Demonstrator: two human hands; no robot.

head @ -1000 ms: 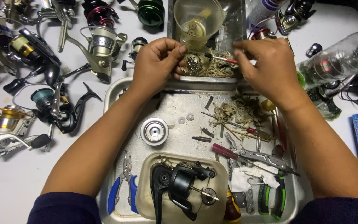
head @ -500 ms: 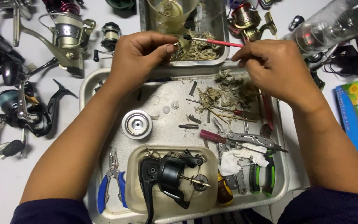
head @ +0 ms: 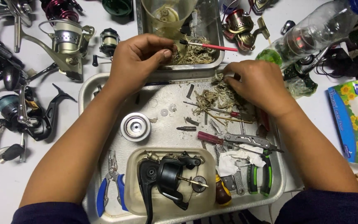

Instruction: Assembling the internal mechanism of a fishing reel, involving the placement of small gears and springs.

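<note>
A white table (head: pixel 5 195) is seen, crowded with fishing reels (head: pixel 61 43), two metal trays and a plastic bottle (head: pixel 311 35).

Change noted: half a second ago the right hand held the red-handled brush at the far tray beside the left hand. The brush (head: pixel 210 45) is now left lying across that far tray (head: pixel 218 62), and the right hand (head: pixel 260 89) has been brought down onto the pile of dirty fibres (head: pixel 210 97) at the far edge of the near tray (head: pixel 88 95), fingers curled into the pile; whether anything is pinched cannot be told. The left hand (head: pixel 141 62) has stayed over the far tray's near rim, fingers closed on a small metal part (head: pixel 174 56) that is mostly hidden. Brushing appears to have been paused and more fibre is being gathered.

Edges and room: the left hand is hemmed by a plastic cup (head: pixel 166 18) just beyond it and a silver reel to its outer side. Bare tray floor lies between the two forearms, broken only by a round spool (head: pixel 135 126). Toward the body from the right hand, a screwdriver (head: pixel 212 139) and pliers (head: pixel 249 141) are packed closely.
</note>
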